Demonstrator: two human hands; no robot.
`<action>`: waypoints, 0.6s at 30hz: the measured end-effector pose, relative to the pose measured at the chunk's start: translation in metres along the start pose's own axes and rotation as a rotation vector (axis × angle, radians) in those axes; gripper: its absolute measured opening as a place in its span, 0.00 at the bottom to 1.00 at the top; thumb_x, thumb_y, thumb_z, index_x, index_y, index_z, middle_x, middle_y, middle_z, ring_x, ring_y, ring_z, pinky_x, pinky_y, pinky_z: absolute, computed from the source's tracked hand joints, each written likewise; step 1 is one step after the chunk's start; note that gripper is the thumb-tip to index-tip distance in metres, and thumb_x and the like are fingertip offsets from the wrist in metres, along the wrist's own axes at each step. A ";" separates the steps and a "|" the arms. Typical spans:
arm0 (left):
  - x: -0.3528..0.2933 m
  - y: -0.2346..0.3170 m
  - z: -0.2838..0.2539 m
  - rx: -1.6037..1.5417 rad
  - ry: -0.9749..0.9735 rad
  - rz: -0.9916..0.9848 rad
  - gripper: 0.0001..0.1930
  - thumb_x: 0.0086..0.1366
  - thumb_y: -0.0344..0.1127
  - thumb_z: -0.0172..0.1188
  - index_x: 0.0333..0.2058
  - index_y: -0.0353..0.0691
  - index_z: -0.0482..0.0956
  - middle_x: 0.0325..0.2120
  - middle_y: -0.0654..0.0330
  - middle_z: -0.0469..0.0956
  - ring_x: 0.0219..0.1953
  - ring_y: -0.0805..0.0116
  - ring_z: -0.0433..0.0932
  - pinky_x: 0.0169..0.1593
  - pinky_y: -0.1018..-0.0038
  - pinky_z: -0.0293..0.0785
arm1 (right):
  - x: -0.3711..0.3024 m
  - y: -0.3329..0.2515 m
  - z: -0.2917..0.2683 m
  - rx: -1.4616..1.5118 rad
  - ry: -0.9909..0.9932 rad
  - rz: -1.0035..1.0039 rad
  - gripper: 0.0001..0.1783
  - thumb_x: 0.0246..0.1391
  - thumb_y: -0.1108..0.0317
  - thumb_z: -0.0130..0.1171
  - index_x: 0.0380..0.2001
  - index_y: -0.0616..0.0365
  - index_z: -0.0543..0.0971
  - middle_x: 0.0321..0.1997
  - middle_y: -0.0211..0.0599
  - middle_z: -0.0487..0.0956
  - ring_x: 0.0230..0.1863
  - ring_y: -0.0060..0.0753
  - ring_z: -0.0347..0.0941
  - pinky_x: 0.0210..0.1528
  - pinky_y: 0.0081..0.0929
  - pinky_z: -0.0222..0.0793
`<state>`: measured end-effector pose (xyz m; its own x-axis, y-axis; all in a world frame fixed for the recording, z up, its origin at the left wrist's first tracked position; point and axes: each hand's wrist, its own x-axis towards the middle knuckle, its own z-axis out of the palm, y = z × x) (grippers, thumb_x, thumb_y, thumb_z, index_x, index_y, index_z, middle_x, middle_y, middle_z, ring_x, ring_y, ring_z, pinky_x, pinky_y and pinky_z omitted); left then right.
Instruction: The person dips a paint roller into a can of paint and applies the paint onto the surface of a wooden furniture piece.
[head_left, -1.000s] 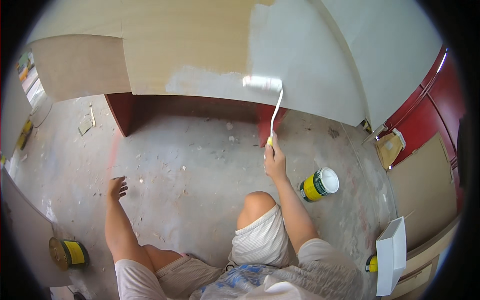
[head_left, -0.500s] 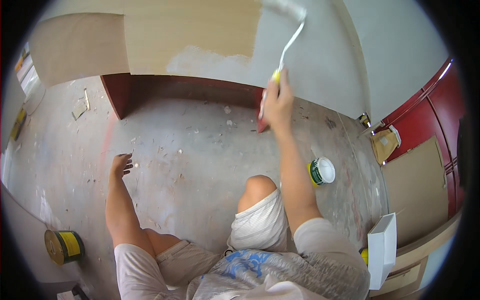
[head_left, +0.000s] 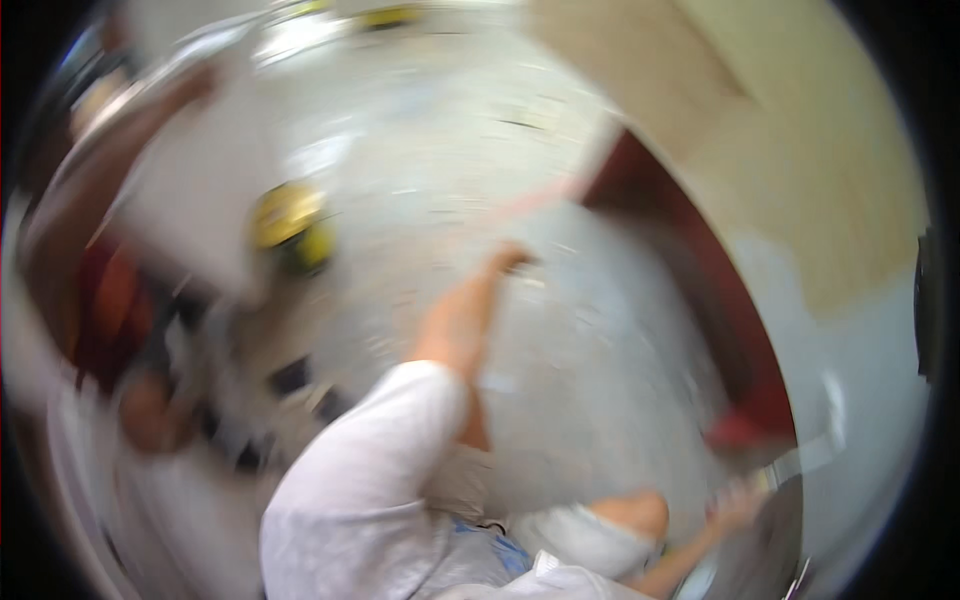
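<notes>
The whole view is smeared by motion. At the lower right, my right hand (head_left: 738, 503) is closed round the handle of a paint roller (head_left: 833, 410), whose white head shows as a blur by the whitened part of the wall panel (head_left: 765, 255). That panel is tan above and pale where paint covers it. My left hand (head_left: 512, 257) hangs over the concrete floor (head_left: 430, 170), well away from the panel. Its fingers are too blurred to read, and nothing shows clearly in it.
A dark red base (head_left: 690, 270) runs under the panel. A yellow and dark can (head_left: 293, 228) stands on the floor to the left. Small dark things (head_left: 290, 375) lie at the lower left, beside blurred furniture.
The view has swung to the left, bringing the can and the clutter further in. My right hand, still on the roller, now appears low at the right. The small paint tub is out of view.
</notes>
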<state>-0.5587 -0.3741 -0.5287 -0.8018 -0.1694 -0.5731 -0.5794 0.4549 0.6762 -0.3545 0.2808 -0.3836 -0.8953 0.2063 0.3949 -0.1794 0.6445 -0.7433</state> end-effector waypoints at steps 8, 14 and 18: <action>-0.048 0.007 -0.032 -0.194 0.152 -0.004 0.15 0.49 0.38 0.59 0.32 0.32 0.79 0.33 0.49 0.78 0.28 0.59 0.78 0.30 0.63 0.75 | 0.022 -0.159 0.124 -0.065 0.010 -0.273 0.24 0.59 0.52 0.43 0.54 0.54 0.67 0.31 0.35 0.75 0.24 0.25 0.68 0.24 0.23 0.64; -0.056 0.007 -0.030 -0.084 0.127 -0.070 0.16 0.53 0.41 0.57 0.33 0.35 0.80 0.35 0.50 0.79 0.33 0.60 0.79 0.38 0.65 0.74 | 0.023 -0.137 0.157 -0.164 -0.085 -0.339 0.24 0.59 0.53 0.45 0.53 0.56 0.68 0.33 0.38 0.75 0.28 0.28 0.69 0.30 0.27 0.65; -0.048 0.000 -0.026 -0.089 0.082 -0.081 0.18 0.54 0.44 0.57 0.38 0.36 0.79 0.39 0.50 0.78 0.37 0.60 0.79 0.42 0.65 0.73 | 0.021 -0.118 0.143 -0.241 -0.074 -0.333 0.24 0.58 0.54 0.46 0.52 0.58 0.68 0.35 0.41 0.76 0.31 0.30 0.70 0.34 0.29 0.65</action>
<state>-0.5235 -0.3890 -0.4892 -0.7587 -0.2754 -0.5904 -0.6509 0.3576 0.6697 -0.4103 0.1038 -0.3648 -0.8328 -0.0906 0.5461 -0.3715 0.8228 -0.4300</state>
